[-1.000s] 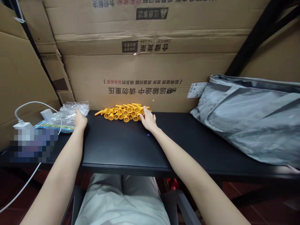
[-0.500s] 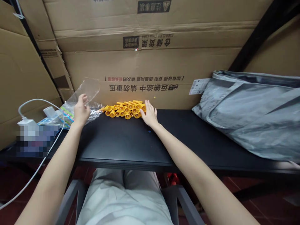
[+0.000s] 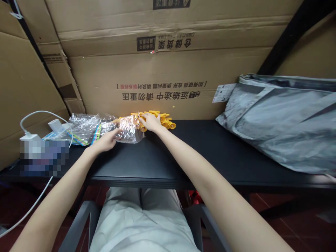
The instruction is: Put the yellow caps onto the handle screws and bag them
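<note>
A pile of small yellow plastic horns (image 3: 167, 124) with flared mouths lies against the cardboard at the back of the black table. My right hand (image 3: 152, 122) rests on the pile, fingers stretched out and apart, hiding some of the horns. A clear plastic bag (image 3: 131, 134) with a bright coloured printed strip lies spread to the left and partly covers the pile's left end. My left hand (image 3: 107, 140) is at the bag's front edge, its thumb apart from loosely bent fingers; no firm grip shows.
Large cardboard sheets (image 3: 162, 70) stand behind the black table (image 3: 183, 154). At the right sits a grey fabric bag (image 3: 283, 126). A white charger (image 3: 32, 138) with a cable (image 3: 39, 196) lies at the left beside a blurred item. My legs are below the table edge.
My left hand has come down and right, and the raised clear bag now lies flat over the pile's left end. My right hand has shifted left from the pile's right end onto its middle.
</note>
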{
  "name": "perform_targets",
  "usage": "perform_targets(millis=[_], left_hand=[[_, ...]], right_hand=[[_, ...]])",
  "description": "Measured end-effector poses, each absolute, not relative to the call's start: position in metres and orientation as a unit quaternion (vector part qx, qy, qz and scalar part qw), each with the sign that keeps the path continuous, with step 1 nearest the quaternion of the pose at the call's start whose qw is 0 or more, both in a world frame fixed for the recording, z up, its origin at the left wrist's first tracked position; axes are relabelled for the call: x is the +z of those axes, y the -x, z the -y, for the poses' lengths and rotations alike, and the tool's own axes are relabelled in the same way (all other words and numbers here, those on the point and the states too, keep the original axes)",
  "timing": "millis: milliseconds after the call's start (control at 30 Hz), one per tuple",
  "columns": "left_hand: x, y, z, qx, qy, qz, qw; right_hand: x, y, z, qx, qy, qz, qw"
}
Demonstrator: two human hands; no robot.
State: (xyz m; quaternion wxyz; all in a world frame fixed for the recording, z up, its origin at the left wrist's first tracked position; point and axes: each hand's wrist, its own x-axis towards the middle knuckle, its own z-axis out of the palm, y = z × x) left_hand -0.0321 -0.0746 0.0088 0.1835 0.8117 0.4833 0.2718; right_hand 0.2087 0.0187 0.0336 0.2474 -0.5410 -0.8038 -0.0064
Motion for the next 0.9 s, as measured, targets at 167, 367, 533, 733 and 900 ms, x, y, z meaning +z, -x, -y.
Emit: perform_targets(millis=[167, 367, 533, 733, 900], left_hand=[[0.010, 0.028, 0.077, 0.162, -0.840, -0.495, 0.152], [0.006, 0.026, 0.064, 0.123, -0.761, -0.636, 0.038], [-0.005, 0.024, 0.054, -0.020, -0.689, -0.720, 0.077], [0.006, 0.028, 0.051, -0.056, -0.699, -0.707, 0.090], [0.015, 0.029, 0.042, -0.006, -0.755, -0.655, 0.039]], right_hand=[[0.032, -0.204, -0.024, -0.028, 0.584, 0.781, 0.220], [0.036, -0.203, -0.026, -0.080, 0.614, 0.762, 0.190], [0.041, -0.213, -0.027, -0.082, 0.608, 0.746, 0.261], [0.053, -0.247, -0.028, 0.040, 0.585, 0.666, 0.462], [0.046, -0.272, -0.009, 0.228, 0.440, 0.640, 0.587]])
